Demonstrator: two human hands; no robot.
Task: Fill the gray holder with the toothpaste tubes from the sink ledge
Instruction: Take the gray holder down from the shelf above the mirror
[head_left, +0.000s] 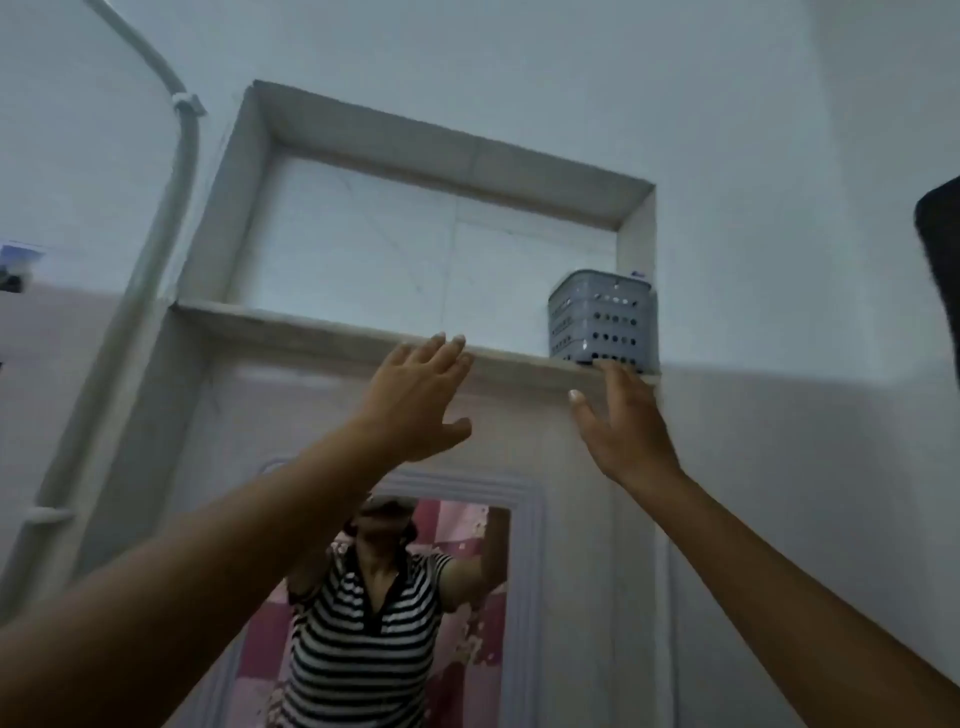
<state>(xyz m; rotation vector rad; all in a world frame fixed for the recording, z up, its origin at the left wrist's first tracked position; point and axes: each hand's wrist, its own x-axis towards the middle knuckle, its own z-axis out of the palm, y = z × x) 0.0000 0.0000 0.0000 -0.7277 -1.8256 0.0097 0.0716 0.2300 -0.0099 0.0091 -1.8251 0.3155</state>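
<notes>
The gray holder, a square perforated plastic basket, stands at the right end of a high wall niche, on its ledge. A small white and blue tip shows above its back rim. My right hand is raised just below the holder, fingers apart, fingertips at the ledge edge under it. Raised to the left of it, my left hand is open with its fingertips at the ledge edge. Neither hand holds anything. No other toothpaste tube is in view.
A mirror below the niche reflects a person in a striped shirt. A white pipe runs down the wall at the left. A dark object juts in at the right edge.
</notes>
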